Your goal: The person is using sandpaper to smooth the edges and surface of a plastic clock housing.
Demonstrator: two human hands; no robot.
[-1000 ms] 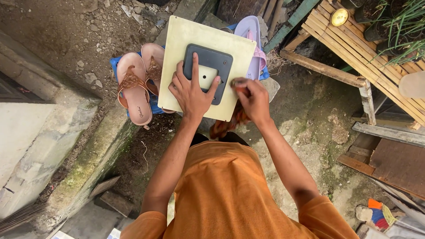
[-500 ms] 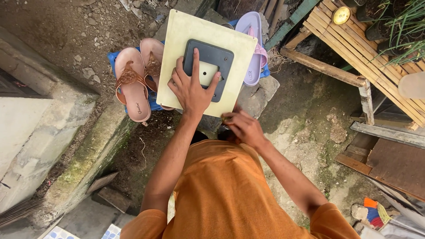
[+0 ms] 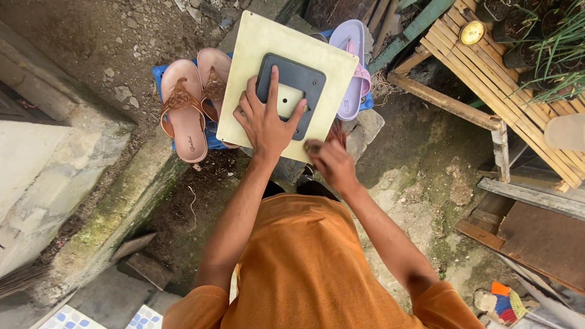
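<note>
While the pair of tan leather-look sandals (image 3: 194, 103) sits aside, the left hand (image 3: 266, 117) presses flat, fingers spread, on the dark grey square frame (image 3: 291, 91) atop the pale cream board (image 3: 277, 58); keeping that pressure even seems wise. The right hand (image 3: 329, 161) pinches something small, unidentifiable.

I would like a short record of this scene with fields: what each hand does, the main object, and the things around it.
left hand: lies flat, fingers spread, on the dark grey frame
right hand: at the near edge of the board, closed on something small that cannot be made out
main object: pale cream board with the frame on top
left of board: pair of brown sandals on a blue crate
right of board: lilac sandal
far right: bamboo bench
</note>
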